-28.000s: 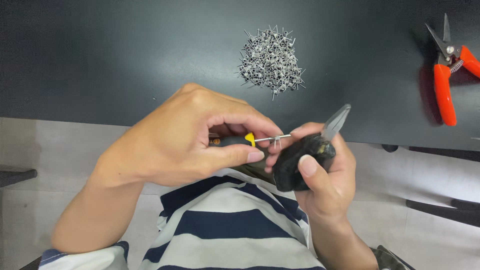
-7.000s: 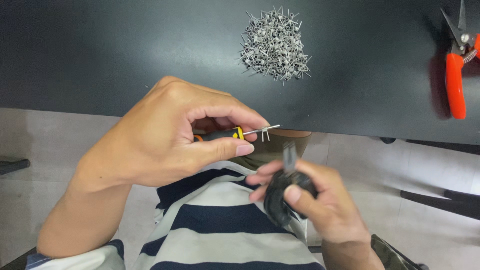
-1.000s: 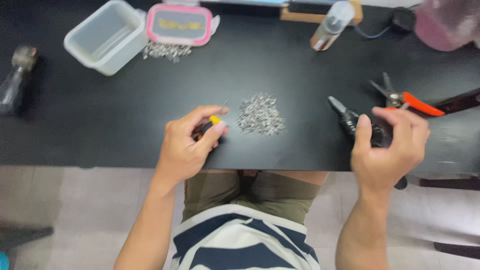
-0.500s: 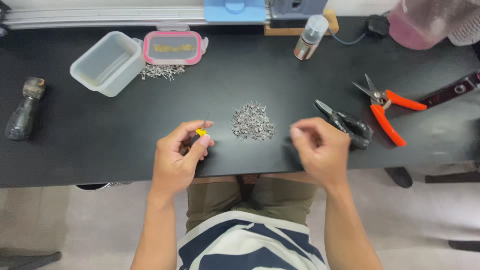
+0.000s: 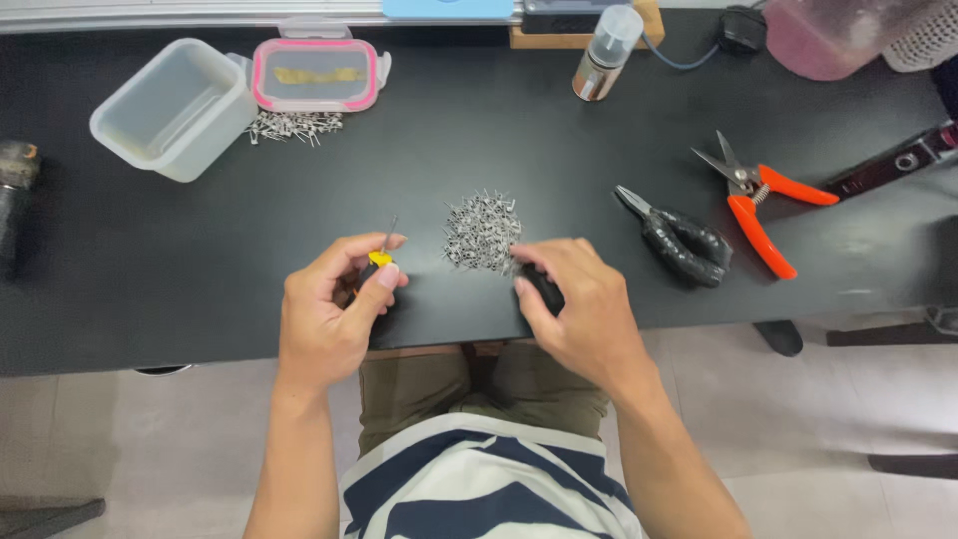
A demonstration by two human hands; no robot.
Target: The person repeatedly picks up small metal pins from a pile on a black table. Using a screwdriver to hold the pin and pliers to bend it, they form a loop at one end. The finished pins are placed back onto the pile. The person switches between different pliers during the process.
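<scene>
The left hand [image 5: 334, 314] pinches a small yellow piece [image 5: 379, 259] with a thin wire end, just above the worktop [image 5: 200, 250]. The right hand [image 5: 579, 309] closes around a dark object [image 5: 544, 287] at the edge of the pin pile [image 5: 482, 230]. The black pliers [image 5: 679, 240] and the orange cutters [image 5: 758, 200] lie unused at the right. I judge that much work is left: the pile is large, and only a few pins [image 5: 294, 127] lie beside the box [image 5: 175, 108].

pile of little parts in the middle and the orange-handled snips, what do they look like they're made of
The pile of small parts looks like bare metal: silvery grey, glinting, thin pin-like legs. The snips have grey, seemingly steel blades; the glossy orange handles look plastic or rubber-coated, hard to say which.
</scene>
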